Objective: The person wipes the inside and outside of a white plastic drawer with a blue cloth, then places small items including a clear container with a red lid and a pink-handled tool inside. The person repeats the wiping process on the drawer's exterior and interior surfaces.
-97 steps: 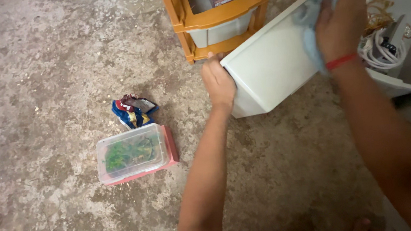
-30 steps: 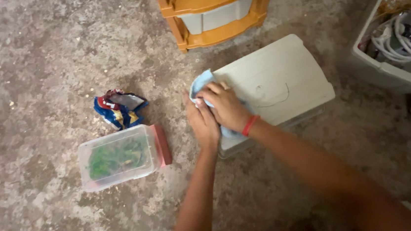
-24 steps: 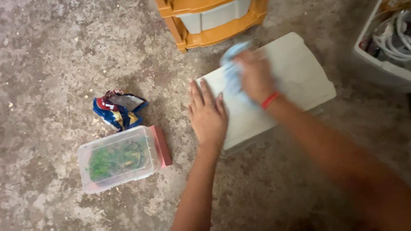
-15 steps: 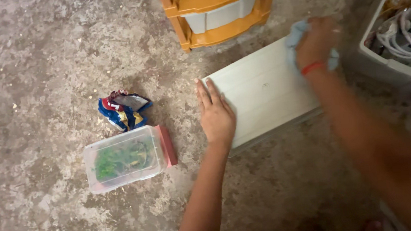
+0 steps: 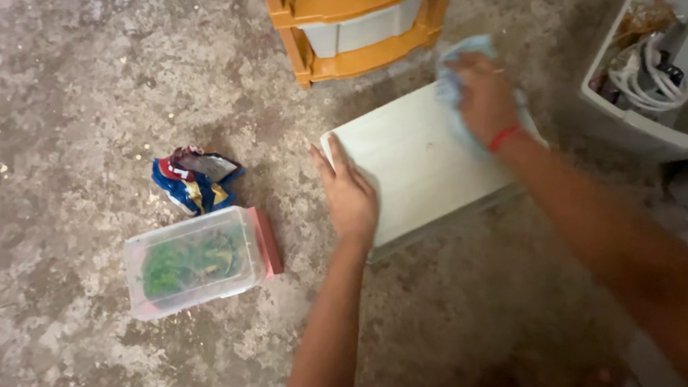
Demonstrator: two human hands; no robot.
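A pale grey plastic drawer [image 5: 416, 158] lies upside down on the concrete floor. My left hand [image 5: 348, 193] rests flat on its near left corner, fingers apart. My right hand [image 5: 483, 98] presses a light blue cloth [image 5: 458, 57] against the drawer's far right corner; a red band circles that wrist. The hand and cloth are blurred.
An orange drawer frame [image 5: 358, 18] stands just behind the drawer. At right, a grey bin [image 5: 645, 121] holds white cables and odds and ends. Left of my arm lie a clear lidded box with green contents [image 5: 192, 263] and a crumpled blue and red wrapper [image 5: 193, 180].
The drawer, earlier tilted up in both hands, now lies flat. My right hand has swept the cloth from its left end to the far right corner. My left hand has stayed pressed on the left end.
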